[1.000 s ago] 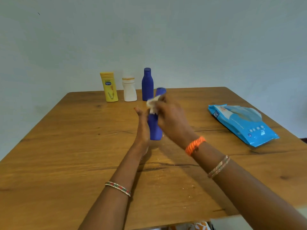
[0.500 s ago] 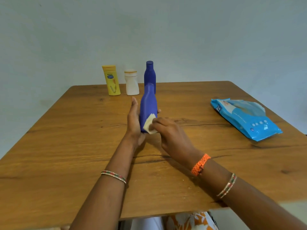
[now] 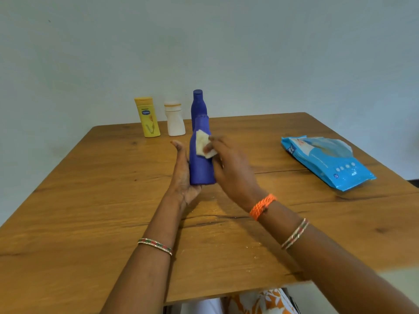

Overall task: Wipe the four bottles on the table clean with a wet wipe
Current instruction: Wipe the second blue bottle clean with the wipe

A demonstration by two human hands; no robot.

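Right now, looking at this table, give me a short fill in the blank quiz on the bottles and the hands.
1. The right hand presses a ____ against the held blue bottle.
2. The held blue bottle rests in the ____ hand.
3. Between the yellow bottle and the far blue bottle stands a ____ bottle.
4. The wipes pack on the table is ____ in colour.

Missing words: wet wipe; left; white; blue
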